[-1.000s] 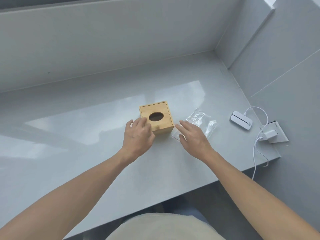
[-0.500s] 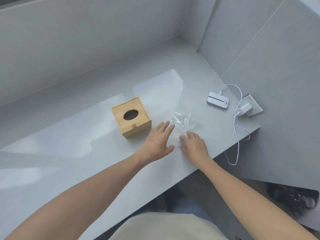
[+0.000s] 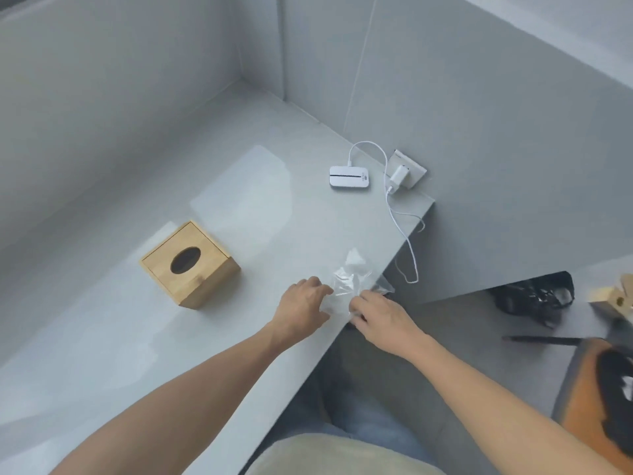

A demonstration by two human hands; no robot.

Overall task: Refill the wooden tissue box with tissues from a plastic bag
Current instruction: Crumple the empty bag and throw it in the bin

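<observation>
The wooden tissue box (image 3: pixel 189 263) with a dark oval slot in its lid stands on the grey counter (image 3: pixel 137 337), to the left of my hands. A clear crumpled plastic bag (image 3: pixel 352 281) lies at the counter's front edge. My left hand (image 3: pixel 303 305) grips the bag's left side with curled fingers. My right hand (image 3: pixel 380 317) pinches its lower right part, just past the edge. The bag looks transparent; I cannot tell what it holds.
A white flat device (image 3: pixel 348 177) lies at the counter's far right, cabled to a white charger (image 3: pixel 399 174) in a wall socket; the cable (image 3: pixel 406 241) hangs over the edge. Black gear (image 3: pixel 534 296) and a wooden piece (image 3: pixel 613 298) lie on the floor at right.
My left hand left the wooden box and went right to the bag. Both hands now hold the bag, pulled closer to the counter's front edge. The view has swung right.
</observation>
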